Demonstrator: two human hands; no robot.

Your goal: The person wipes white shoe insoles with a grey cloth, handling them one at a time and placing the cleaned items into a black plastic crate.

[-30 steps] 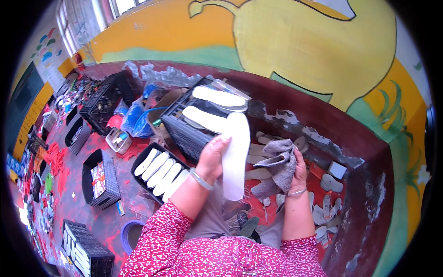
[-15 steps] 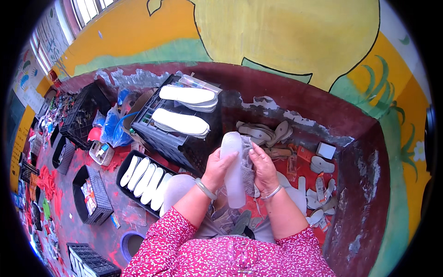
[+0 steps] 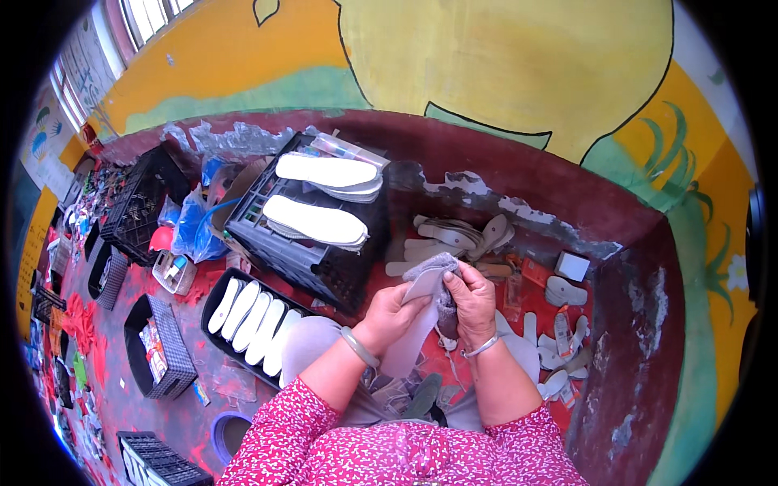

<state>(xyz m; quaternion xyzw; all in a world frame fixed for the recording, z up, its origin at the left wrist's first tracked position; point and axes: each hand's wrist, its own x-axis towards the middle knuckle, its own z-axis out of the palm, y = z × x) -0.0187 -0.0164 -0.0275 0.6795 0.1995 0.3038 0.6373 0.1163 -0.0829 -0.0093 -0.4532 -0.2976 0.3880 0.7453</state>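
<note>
In front of my body, my left hand (image 3: 391, 314) is closed around a pale shoe insole (image 3: 412, 344), which hangs down below the fingers. A piece of grey woolly fabric (image 3: 440, 263) lies over the insole's upper end. Pinching that fabric at the insole's edge is my right hand (image 3: 472, 304), its thumb pressed on the front. More of the fabric hangs between the two hands, with a thin pale string (image 3: 450, 363) below. My fingers partly hide where insole and fabric meet.
White insoles (image 3: 320, 220) lie in two stacks on an upturned black crate (image 3: 300, 267). More fill a black basket (image 3: 212, 326) at my left. Loose insoles (image 3: 454, 233) are piled by the dark red wall (image 3: 502, 162). Baskets and red scraps cover the floor leftward.
The insole, earlier upright with its rounded end up, is now tilted, its upper end covered by the grey fabric. My right hand has shifted slightly down and right; my left has lowered slightly.
</note>
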